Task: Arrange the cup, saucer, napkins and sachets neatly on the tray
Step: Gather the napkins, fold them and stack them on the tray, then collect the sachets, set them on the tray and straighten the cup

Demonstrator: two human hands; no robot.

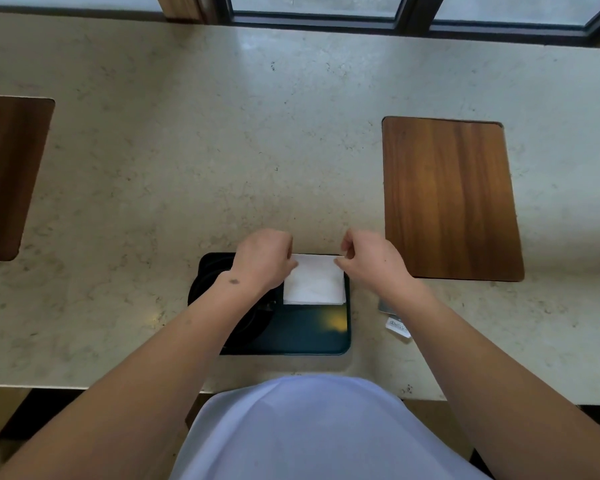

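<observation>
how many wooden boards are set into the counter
2. One wooden board lies to the right of the tray, seen whole; another board sits at the far left, cut off by the picture's edge. More could lie outside the view.

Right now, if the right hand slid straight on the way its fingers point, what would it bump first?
The right hand points left across the white napkins, whose corner it seems to pinch. Going on, it would probably meet the left hand at the far corner, though depth is hard to judge.
</observation>
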